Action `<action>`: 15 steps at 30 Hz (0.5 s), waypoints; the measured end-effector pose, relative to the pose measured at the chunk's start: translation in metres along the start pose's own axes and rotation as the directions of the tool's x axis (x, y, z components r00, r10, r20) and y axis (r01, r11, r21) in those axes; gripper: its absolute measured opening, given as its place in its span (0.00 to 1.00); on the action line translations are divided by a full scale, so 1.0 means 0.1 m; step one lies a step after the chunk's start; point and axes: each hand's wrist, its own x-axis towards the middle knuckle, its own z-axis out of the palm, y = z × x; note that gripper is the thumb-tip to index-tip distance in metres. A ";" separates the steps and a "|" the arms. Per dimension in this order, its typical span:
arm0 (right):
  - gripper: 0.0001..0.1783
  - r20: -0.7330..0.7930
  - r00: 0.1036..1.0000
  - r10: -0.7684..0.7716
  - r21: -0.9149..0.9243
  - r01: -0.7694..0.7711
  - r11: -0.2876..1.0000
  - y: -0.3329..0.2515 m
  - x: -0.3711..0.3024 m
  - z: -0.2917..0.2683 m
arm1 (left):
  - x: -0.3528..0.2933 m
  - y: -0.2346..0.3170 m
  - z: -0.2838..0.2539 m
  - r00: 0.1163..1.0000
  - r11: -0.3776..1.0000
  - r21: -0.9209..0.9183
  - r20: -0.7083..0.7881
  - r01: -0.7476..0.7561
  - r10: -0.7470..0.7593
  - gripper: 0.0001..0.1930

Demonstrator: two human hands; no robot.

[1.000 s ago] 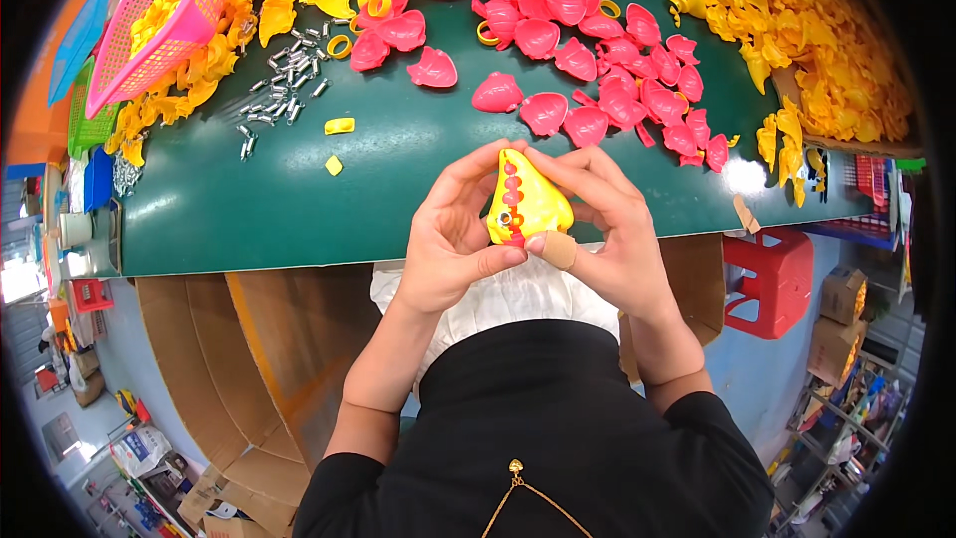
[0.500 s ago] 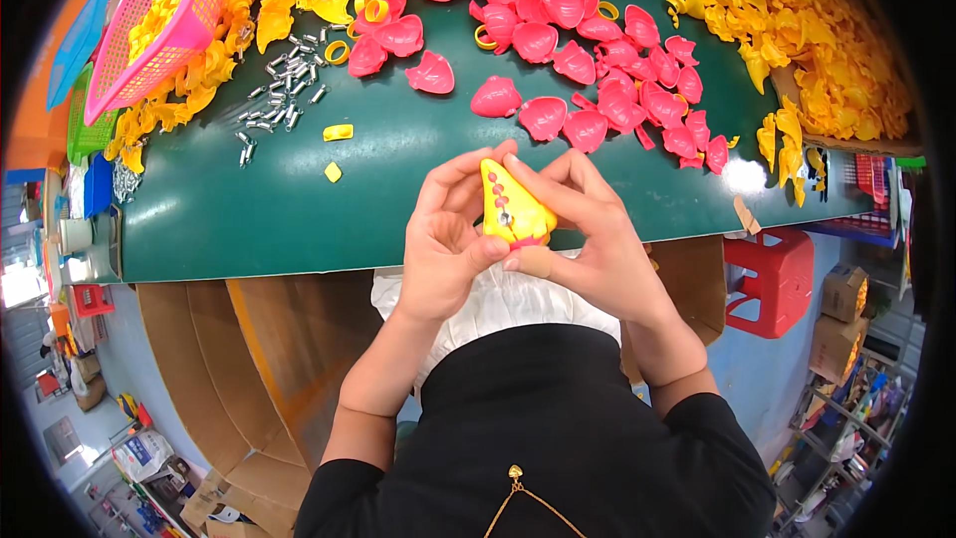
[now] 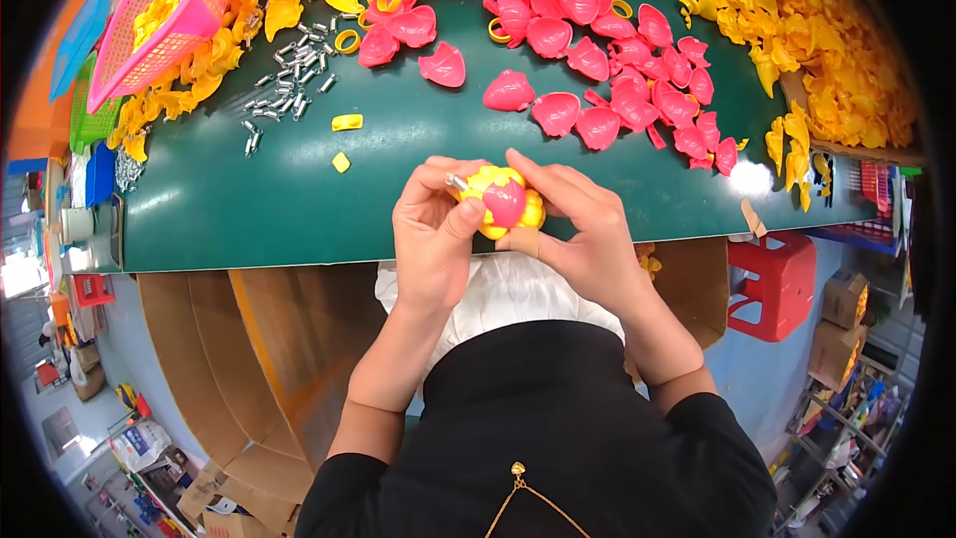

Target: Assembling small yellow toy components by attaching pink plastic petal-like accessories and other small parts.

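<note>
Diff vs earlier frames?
Yellow and pink plastic piece turned: its pointed, seamed side faced the camera; now its rounded, pink-centred side does. Left hand and right hand stayed on it. Glossy pink plastic shells, silver metal cylinders unmoved.

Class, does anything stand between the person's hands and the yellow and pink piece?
Nothing visible: the left hand and right hand hold the yellow and pink piece. A tan strip wraps the right thumb; whether it touches the piece is unclear.
</note>
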 end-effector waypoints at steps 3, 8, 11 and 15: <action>0.30 -0.095 0.994 0.048 0.183 -0.030 0.983 0.02 -0.02 0.12 | -0.02 -0.05 0.04 0.997 0.991 -0.133 -0.078 -0.010 0.000 0.12; 0.24 -0.118 0.979 0.168 0.608 -0.062 0.791 0.10 -0.08 0.21 | -0.12 -0.01 0.07 0.991 0.947 -0.304 -0.049 0.101 -0.121 0.19; 0.24 -0.043 0.975 0.219 0.792 -0.100 0.602 0.15 -0.08 0.25 | -0.13 -0.05 -0.05 0.999 0.975 -0.221 -0.046 0.001 -0.011 0.21; 0.29 0.040 0.965 0.260 0.767 -0.197 0.611 0.07 -0.04 0.20 | -0.12 -0.04 -0.10 0.996 0.995 -0.083 -0.072 -0.057 0.051 0.21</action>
